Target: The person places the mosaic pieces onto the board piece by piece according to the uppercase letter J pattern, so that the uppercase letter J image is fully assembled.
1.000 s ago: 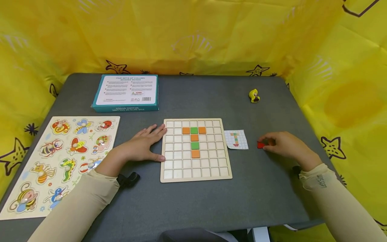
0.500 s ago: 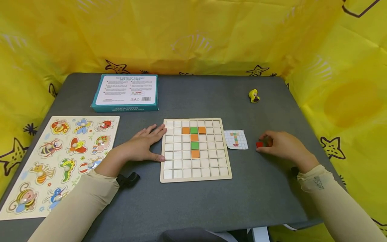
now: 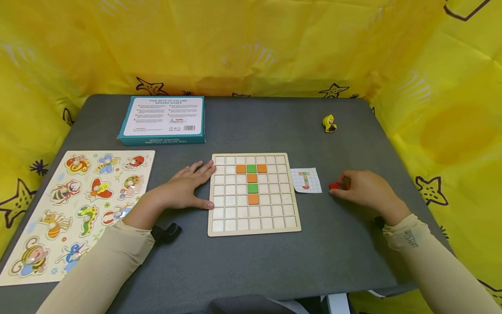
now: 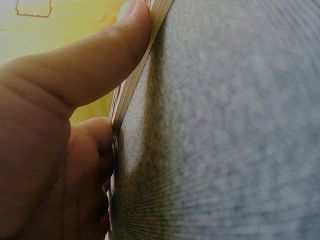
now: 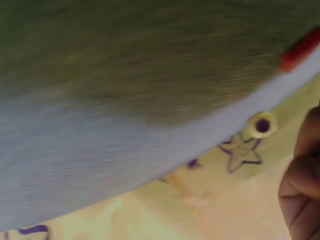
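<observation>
On the dark table lies a square wooden grid board with orange tiles and green tiles set in some cells. My left hand has its fingers spread and touches the board's left edge with thumb and fingertips. In the left wrist view, the thumb rests along that wooden edge. Right of the board, my right hand pinches a small red tile low over the table; the fingers partly hide it. A red piece also appears in the right wrist view.
A small paper card with a coloured grid pattern lies beside the board. A wooden insect puzzle lies left, partly under the left forearm. Behind are a teal-edged box and a small yellow figure. Yellow cloth surrounds the table.
My right hand has shifted slightly left, and the red tile has moved left with it. A greenish patch showed between the fingers half a second ago. The left hand and board stay put.
</observation>
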A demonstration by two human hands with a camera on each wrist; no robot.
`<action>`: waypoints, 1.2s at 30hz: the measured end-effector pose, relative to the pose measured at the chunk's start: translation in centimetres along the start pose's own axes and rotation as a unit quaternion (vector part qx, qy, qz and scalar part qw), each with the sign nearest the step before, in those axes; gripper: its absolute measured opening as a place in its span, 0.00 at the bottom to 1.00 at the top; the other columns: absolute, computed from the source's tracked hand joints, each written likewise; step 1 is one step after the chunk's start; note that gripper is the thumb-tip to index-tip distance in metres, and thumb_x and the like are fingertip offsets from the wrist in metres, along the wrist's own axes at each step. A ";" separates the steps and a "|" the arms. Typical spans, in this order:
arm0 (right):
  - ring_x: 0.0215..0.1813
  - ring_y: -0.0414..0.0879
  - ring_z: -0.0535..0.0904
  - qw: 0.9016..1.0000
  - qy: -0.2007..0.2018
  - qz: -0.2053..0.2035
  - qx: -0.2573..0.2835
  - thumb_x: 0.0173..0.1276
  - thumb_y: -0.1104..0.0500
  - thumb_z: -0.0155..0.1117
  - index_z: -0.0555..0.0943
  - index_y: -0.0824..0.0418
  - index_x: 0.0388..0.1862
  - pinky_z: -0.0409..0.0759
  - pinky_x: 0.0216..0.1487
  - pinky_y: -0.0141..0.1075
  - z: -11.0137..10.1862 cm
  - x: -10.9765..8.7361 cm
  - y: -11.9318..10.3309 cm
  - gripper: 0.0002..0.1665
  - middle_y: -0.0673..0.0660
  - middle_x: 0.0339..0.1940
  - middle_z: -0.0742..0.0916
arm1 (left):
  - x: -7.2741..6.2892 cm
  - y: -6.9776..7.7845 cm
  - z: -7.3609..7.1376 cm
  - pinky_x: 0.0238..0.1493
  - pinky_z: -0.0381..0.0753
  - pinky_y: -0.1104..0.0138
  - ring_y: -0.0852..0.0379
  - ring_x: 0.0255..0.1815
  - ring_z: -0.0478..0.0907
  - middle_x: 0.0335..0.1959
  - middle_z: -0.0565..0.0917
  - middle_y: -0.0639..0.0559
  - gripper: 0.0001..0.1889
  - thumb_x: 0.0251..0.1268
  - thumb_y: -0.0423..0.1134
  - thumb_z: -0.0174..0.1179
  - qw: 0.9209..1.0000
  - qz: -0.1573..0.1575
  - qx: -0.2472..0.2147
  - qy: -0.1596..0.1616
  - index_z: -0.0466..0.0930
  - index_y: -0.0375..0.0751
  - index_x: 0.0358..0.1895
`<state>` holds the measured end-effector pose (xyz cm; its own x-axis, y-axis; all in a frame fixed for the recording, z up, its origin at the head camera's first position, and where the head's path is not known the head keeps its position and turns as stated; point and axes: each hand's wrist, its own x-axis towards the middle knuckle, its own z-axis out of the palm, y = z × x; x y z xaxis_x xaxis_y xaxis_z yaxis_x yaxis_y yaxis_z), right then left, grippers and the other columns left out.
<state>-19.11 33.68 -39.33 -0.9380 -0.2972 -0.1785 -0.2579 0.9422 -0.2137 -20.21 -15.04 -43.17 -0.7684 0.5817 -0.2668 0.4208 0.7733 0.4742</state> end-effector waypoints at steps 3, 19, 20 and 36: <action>0.19 0.41 0.69 0.999 0.024 -0.022 -0.013 0.57 0.37 0.72 0.83 0.54 0.36 0.66 0.19 0.37 0.1 0.1 -2.3 0.23 0.44 0.17 0.76 | 0.0 0.0 0.0 0.73 0.34 0.45 0.42 0.78 0.33 0.80 0.40 0.52 0.58 0.53 0.68 0.65 1.000 0.000 0.001 0.000 0.42 0.47 0.80; 0.16 0.40 0.67 0.983 0.053 -0.166 -0.063 0.57 0.44 0.66 0.75 0.51 0.23 0.62 0.14 0.36 4.2 2.2 -19.1 0.15 0.42 0.12 0.71 | 0.0 0.0 0.0 0.72 0.34 0.45 0.43 0.78 0.33 0.80 0.40 0.52 0.58 0.53 0.67 0.65 1.000 -0.003 0.001 -0.001 0.41 0.47 0.80; 0.16 0.40 0.67 0.981 0.054 -0.173 -0.066 0.57 0.44 0.66 0.74 0.51 0.21 0.62 0.14 0.36 4.3 2.2 -19.4 0.16 0.43 0.12 0.71 | -0.1 0.0 0.0 0.72 0.34 0.45 0.43 0.78 0.33 0.80 0.40 0.52 0.58 0.53 0.67 0.65 1.000 -0.004 0.000 -0.001 0.41 0.47 0.80; 0.17 0.41 0.67 0.977 0.022 -0.185 -0.100 0.56 0.36 0.70 0.72 0.50 0.23 0.64 0.15 0.36 4.3 2.6 -19.8 0.24 0.43 0.13 0.71 | -0.1 0.3 -0.1 0.72 0.35 0.44 0.41 0.78 0.33 0.80 0.41 0.50 0.58 0.54 0.66 0.66 1.000 -0.002 0.001 0.001 0.42 0.46 0.80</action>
<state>-15.44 13.57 -39.73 -0.7803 -0.6200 -0.0822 -0.6169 0.7846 -0.0625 -20.06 -14.93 -42.88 -0.7705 0.5786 -0.2675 0.4192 0.7761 0.4711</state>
